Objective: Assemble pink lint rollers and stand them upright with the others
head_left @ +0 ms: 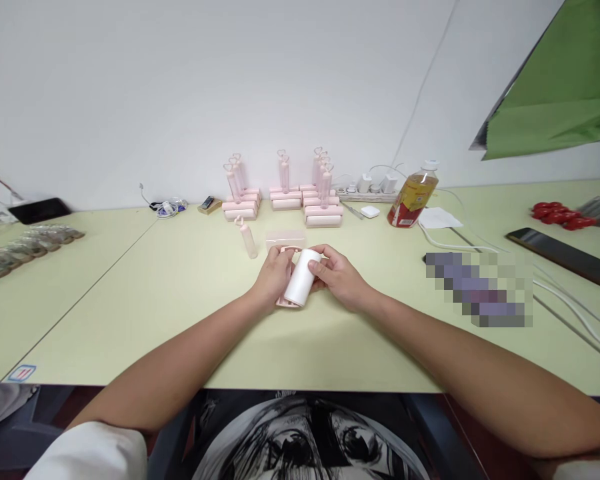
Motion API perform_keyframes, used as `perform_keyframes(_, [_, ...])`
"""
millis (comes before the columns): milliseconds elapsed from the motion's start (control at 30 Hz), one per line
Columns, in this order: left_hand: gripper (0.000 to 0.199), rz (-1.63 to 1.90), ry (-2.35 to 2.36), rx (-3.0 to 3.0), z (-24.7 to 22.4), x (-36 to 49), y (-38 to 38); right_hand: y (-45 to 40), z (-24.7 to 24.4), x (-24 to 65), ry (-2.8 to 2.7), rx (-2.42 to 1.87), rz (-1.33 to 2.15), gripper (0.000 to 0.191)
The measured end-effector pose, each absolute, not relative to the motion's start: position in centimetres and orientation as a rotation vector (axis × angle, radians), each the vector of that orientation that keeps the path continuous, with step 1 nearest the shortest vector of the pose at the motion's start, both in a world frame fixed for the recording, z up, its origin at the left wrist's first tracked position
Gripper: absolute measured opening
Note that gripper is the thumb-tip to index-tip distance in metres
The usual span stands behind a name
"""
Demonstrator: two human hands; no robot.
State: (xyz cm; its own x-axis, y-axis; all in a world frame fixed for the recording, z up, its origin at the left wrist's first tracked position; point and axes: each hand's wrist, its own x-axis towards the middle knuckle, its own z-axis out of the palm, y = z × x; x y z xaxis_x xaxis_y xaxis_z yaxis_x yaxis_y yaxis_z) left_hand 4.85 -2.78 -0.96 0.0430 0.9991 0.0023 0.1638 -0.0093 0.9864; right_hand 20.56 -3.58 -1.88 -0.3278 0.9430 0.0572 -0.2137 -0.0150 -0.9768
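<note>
My right hand (344, 277) is closed on a white paper-like roll (303, 279), thumb on top of it. The roll is tilted and lies partly over a pink plastic holder (289, 305), which my left hand (272, 279) grips from the left. Part of that holder is hidden behind the roll and my fingers. Just behind my hands a clear pinkish cover (285, 237) lies on the table. To its left stands a slim pink handle (248, 239) with a loop on its top.
Assembled pink rollers with upright handles (241, 212) stand in groups by the wall. At right are a drink bottle (413, 197), a white cable (450, 245), a black phone (565, 253) and red-handled tools (560, 215). Several wrapped items (25, 250) line the far left.
</note>
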Motion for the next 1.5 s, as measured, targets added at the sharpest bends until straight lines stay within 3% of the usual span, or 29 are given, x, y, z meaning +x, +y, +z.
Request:
perform_keyframes(300, [0.026,1.230,1.101,1.307,-1.1,5.2,-3.5,-4.2,-2.6,19.9,-1.466,-0.854,1.470,0.066])
perform_keyframes(467, [0.036,1.127,1.100,1.509,-1.4,4.0,-3.0,-4.6,-1.9,19.8,-1.546,-0.954,1.429,0.066])
perform_keyframes(667, [0.040,0.901,0.918,1.916,-0.6,1.4,-1.9,-4.7,-1.2,20.5,-1.717,-1.035,1.400,0.081])
perform_keyframes(900, [0.040,0.752,0.846,2.241,0.3,0.5,-1.6,-4.1,-0.9,21.6,-1.893,-1.004,1.471,0.077])
perform_keyframes(1500, [0.040,0.819,0.828,2.028,-0.7,0.7,-1.5,-3.8,-0.5,21.8,-2.119,-0.847,1.434,0.080])
